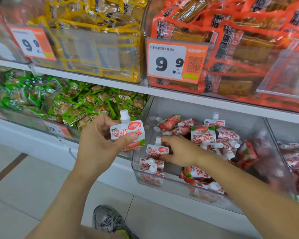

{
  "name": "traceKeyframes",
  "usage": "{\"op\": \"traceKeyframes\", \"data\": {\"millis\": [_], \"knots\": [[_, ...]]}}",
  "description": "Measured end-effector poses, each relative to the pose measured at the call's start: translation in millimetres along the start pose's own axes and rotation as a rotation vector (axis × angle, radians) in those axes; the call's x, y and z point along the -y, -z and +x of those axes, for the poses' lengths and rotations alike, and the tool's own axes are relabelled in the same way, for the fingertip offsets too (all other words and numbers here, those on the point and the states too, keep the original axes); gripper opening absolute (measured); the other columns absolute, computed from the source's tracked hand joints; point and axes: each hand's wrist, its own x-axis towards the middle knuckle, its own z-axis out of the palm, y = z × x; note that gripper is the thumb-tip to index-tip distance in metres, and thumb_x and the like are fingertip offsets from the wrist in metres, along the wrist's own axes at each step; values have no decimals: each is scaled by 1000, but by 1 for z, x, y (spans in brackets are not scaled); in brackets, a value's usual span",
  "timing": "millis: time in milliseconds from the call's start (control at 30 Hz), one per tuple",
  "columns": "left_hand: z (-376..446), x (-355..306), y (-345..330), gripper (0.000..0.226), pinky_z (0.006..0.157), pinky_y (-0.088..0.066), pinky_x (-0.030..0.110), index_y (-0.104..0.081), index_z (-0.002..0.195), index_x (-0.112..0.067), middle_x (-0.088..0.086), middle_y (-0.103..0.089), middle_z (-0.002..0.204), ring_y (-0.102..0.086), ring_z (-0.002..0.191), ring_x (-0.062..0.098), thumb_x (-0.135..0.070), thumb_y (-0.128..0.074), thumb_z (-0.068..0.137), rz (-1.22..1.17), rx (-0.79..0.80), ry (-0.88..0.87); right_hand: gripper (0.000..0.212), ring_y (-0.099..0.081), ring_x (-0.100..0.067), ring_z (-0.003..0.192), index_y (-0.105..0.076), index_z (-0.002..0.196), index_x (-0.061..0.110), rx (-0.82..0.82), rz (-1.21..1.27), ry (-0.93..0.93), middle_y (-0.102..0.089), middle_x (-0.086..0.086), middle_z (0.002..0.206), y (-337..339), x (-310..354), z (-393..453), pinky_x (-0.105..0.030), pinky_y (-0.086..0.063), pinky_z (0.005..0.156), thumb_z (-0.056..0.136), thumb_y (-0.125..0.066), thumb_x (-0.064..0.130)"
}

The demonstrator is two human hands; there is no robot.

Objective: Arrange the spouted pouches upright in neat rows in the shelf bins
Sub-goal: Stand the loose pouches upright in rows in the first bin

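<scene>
our left hand (100, 142) pinching one spouted pouch (128, 133) upright, just outside the clear bin (162, 180) | right hand (178, 150) inside the bin, fingers curled on another pouch (156, 150) standing at its left end | rest of the pouches (214, 135) heaped loose behind

Glossy plastic-film pouch (128, 135) with hard white plastic spout (124, 115). Clear, smooth plastic bin (162, 181). Shiny green wrappers (86, 104). Paper price tag (169, 62). Matt white shelf (179, 97). Smooth floor tiles (24, 178).
</scene>
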Motion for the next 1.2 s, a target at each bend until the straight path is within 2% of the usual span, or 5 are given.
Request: {"op": "traceKeyframes", "data": {"millis": [200,400,667,1000,1200], "knots": [[1,-4,-2,41,54,-56,20,-54,79,-8,-11,-75,79,-72,70,6,-27,-82,55,-23,19,-19,14,-58,9,81,-53,98,28,161,96,22,-66,7,109,7,4,4,-27,-50,81,94,-65,22],[0,-6,-9,39,57,-57,20,-56,78,-12,-15,-74,81,-71,73,5,-30,-83,56,-7,-3,-37,53,-53,-20,128,-43,142,31,337,102,-22,-49,-2,147,20,-3,-4,-44,-45,107,96,-52,5],[-8,-13,-33,35,62,-57,24,-59,83,-22,-11,-71,83,-69,74,8,-27,-83,58,-125,22,-112,74,-60,-9,118,-46,140,27,-105,556,207,-60,7,130,56,42,-46,-38,-54,96,77,-82,12],[3,9,-26,61,91,-45,22,-52,127,-24,-6,-50,121,-51,109,5,-42,-77,76,335,27,-208,25,-71,-12,86,-63,98,23,-446,214,72,-73,6,93,51,6,-41,-45,-57,77,78,-78,28],[-1,21,-31,37,64,-44,1,-63,113,-20,-24,-58,80,-56,75,-16,-12,-77,80,425,180,-82,29,-66,-20,83,-68,89,11,-214,-213,-278,-70,-4,85,79,-15,-40,-32,-52,69,77,-75,37]]}}
